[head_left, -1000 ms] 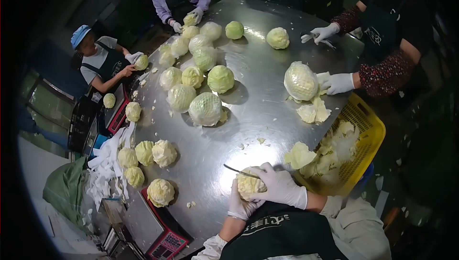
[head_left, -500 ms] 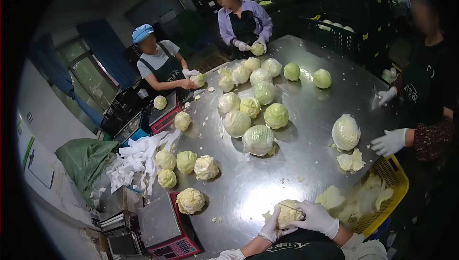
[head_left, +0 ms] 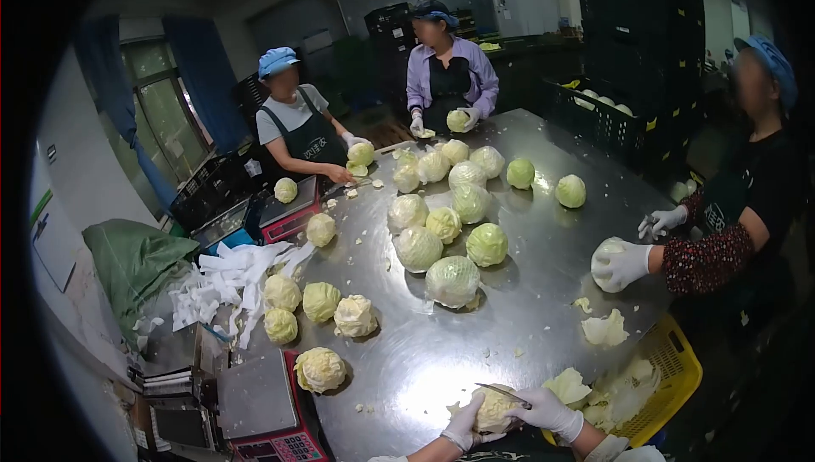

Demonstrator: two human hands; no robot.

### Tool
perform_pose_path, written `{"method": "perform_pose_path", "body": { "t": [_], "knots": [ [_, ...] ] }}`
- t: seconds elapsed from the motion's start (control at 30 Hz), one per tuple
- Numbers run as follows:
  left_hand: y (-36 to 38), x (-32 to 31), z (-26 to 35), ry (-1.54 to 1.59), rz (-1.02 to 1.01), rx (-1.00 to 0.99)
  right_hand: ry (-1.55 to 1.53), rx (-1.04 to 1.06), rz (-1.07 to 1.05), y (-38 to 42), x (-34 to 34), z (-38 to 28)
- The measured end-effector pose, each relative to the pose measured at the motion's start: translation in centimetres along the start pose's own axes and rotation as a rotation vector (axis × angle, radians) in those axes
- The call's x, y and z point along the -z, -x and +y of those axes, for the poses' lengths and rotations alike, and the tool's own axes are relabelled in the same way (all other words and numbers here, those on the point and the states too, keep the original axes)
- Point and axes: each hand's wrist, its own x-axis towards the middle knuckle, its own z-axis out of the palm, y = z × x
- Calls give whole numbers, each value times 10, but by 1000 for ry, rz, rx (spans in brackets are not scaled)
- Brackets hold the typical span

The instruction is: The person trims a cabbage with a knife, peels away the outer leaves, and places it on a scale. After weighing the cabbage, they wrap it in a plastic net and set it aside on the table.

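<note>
Low in the head view, at the table's near edge, a pale yellowish cabbage (head_left: 494, 414) sits between my gloved hands. My left hand (head_left: 463, 426) grips it from the left side. In my right hand (head_left: 550, 414) is a knife (head_left: 503, 394), its dark thin blade lying across the top of the cabbage. The right fingers also rest near the cabbage's right side, and the knife's handle is hidden in the glove. Loose outer leaves (head_left: 567, 386) lie just beyond my right hand.
Many cabbages, some wrapped like this one (head_left: 452, 282), stand on the steel table (head_left: 407, 335). A yellow basket (head_left: 679, 360) of leaves is at right, a red scale (head_left: 263, 398) at left. Three co-workers handle cabbages around the table. Black crates (head_left: 641, 54) are stacked behind.
My view has tilted upward. The knife blade now shows more clearly over the cabbage. The co-worker at right has taken hold of a cabbage; the far co-worker's hands have moved apart.
</note>
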Motion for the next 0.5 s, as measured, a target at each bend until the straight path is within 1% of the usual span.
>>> {"method": "perform_pose_path", "body": {
  "t": [0.03, 0.07, 0.1, 0.13, 0.17, 0.2, 0.23, 0.27, 0.3, 0.33, 0.37, 0.4, 0.47, 0.5],
  "knots": [
    [4, -3, 0, -11, 23, -12, -37, -104, -39, -1, 0, 2],
    [7, -4, 1, -23, 46, -23, -28, -97, -45, -1, -2, 4],
    [4, 1, 1, -16, 39, -31, -100, -189, -64, -1, -5, 7],
    [-2, 9, 0, 27, -29, -8, -172, -282, -85, -3, -6, 9],
    [-9, 18, -2, 68, -96, 16, -164, -276, -92, -6, -5, 2],
    [-14, 25, -4, 77, -100, 7, -130, -215, -49, -9, -5, -12],
    [-18, 31, -4, 129, -147, 30, -97, -153, -8, -10, -5, -24],
    [-19, 32, -3, 160, -172, 36, -92, -145, -18, -10, -8, -29],
    [-19, 32, -1, 192, -196, 44, -107, -39, -74, -8, -10, -34],
    [-20, 31, 1, 334, -191, 78, -123, 68, -133, -7, -13, -41],
    [-21, 32, 2, 480, -187, 113, -187, 100, -130, -5, -12, -75],
    [-29, 40, 7, 500, -189, 103, -262, 103, -268, 1, -25, -49],
    [-48, 66, 18, 332, -187, -38, -381, -55, -183, 3, -23, -65],
    [-7, 47, 38, 282, -102, -104, -374, -158, -68, 8, -30, -42]
  ]
}}
